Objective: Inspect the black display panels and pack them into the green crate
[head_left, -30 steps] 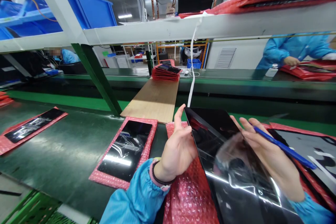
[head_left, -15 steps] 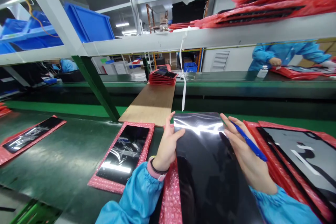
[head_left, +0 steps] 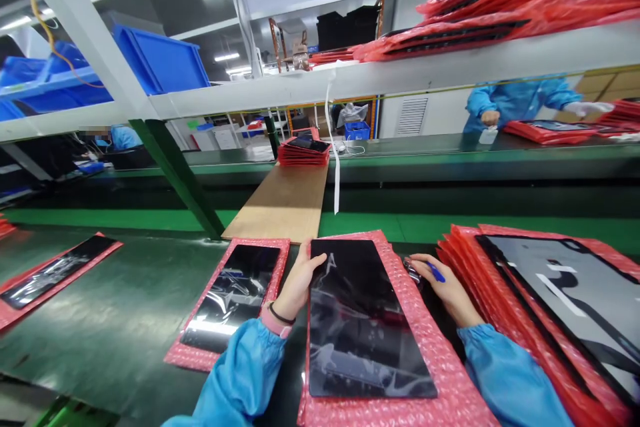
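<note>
A black glass screen panel (head_left: 365,320) under wrinkled clear film lies on a pink bubble-wrap bag (head_left: 450,373) in front of me. My left hand (head_left: 299,280) holds the panel's upper left edge, thumb on the glass and other fingers partly hidden. Right of the bag, my right hand (head_left: 445,283) is closed around a blue pen (head_left: 434,271). Its fingertips are at a small shiny object (head_left: 412,271) that I cannot make out. A second film-covered panel (head_left: 235,293) rests on bubble wrap to the left.
Red bags are stacked at right under a grey-backed panel (head_left: 565,280). Another panel (head_left: 55,270) lies far left. A wooden board (head_left: 280,200) leads to a red stack (head_left: 303,150). A white strip (head_left: 336,167) hangs from the shelf beam (head_left: 280,88). A co-worker in blue (head_left: 520,103) stands across.
The panel has come down from a raised, tilted hold onto the bubble wrap. My right hand has left its edge and moved down beside the bag, pen still in it.
</note>
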Action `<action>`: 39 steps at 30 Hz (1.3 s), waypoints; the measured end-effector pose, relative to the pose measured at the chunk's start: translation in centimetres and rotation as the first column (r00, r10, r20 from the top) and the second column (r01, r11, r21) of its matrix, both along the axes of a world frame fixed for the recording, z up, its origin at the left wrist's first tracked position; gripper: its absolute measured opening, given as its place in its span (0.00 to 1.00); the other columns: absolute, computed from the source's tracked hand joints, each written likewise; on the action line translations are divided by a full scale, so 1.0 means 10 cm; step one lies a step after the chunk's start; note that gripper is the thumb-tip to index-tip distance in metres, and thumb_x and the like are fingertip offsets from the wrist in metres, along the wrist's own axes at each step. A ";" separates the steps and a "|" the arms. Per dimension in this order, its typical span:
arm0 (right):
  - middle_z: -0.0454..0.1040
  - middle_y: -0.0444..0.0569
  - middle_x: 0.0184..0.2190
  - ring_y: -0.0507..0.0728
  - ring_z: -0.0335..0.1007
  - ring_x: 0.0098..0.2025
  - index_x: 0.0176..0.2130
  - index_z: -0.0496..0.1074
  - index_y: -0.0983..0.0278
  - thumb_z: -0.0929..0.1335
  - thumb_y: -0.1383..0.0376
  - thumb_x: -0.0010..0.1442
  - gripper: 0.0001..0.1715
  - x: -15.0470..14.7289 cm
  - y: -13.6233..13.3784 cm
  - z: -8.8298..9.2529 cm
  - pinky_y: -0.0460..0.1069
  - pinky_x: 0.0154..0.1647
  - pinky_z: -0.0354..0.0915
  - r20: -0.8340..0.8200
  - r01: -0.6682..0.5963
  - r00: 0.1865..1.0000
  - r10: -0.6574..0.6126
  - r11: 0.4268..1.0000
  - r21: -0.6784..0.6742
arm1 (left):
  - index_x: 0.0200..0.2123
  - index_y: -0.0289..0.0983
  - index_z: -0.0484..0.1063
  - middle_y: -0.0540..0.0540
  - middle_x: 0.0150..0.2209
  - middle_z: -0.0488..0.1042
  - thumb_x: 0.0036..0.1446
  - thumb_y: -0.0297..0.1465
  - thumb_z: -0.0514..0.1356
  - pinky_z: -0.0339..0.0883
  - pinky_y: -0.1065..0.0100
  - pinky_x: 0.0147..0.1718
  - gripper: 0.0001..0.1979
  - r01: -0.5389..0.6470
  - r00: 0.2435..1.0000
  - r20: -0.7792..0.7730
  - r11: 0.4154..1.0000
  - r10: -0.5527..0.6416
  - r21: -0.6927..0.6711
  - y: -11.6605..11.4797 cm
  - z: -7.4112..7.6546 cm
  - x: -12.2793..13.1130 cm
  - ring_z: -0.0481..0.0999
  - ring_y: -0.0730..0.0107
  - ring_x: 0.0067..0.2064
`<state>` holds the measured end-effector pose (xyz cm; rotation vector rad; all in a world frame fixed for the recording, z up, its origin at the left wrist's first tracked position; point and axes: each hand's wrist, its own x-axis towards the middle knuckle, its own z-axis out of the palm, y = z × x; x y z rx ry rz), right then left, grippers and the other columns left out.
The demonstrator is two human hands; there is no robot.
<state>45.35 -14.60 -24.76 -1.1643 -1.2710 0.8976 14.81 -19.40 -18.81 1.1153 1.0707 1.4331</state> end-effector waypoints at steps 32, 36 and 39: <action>0.76 0.53 0.47 0.62 0.69 0.54 0.43 0.70 0.59 0.72 0.53 0.51 0.21 -0.11 -0.14 -0.16 0.63 0.60 0.57 -0.256 0.272 0.944 -0.210 0.932 0.241 | 0.38 0.34 0.70 0.45 0.36 0.77 0.45 0.24 0.64 0.69 0.68 0.38 0.13 0.417 0.845 0.402 0.905 -0.353 -0.081 -0.39 0.19 -0.26 0.78 0.65 0.38; 0.75 0.52 0.48 0.62 0.68 0.54 0.44 0.70 0.60 0.71 0.54 0.52 0.20 -0.09 -0.15 -0.15 0.62 0.60 0.57 -0.266 0.251 0.946 -0.186 0.939 0.234 | 0.44 0.35 0.70 0.43 0.42 0.77 0.43 0.18 0.63 0.69 0.64 0.43 0.22 0.441 0.833 0.401 0.895 -0.382 -0.065 -0.38 0.21 -0.28 0.78 0.62 0.41; 0.75 0.53 0.48 0.63 0.68 0.55 0.42 0.70 0.60 0.71 0.54 0.52 0.20 -0.08 -0.16 -0.13 0.63 0.60 0.56 -0.294 0.248 0.939 -0.178 0.943 0.222 | 0.52 0.39 0.67 0.45 0.46 0.76 0.41 0.17 0.63 0.69 0.63 0.45 0.31 0.419 0.853 0.353 0.907 -0.384 -0.028 -0.38 0.24 -0.40 0.78 0.61 0.43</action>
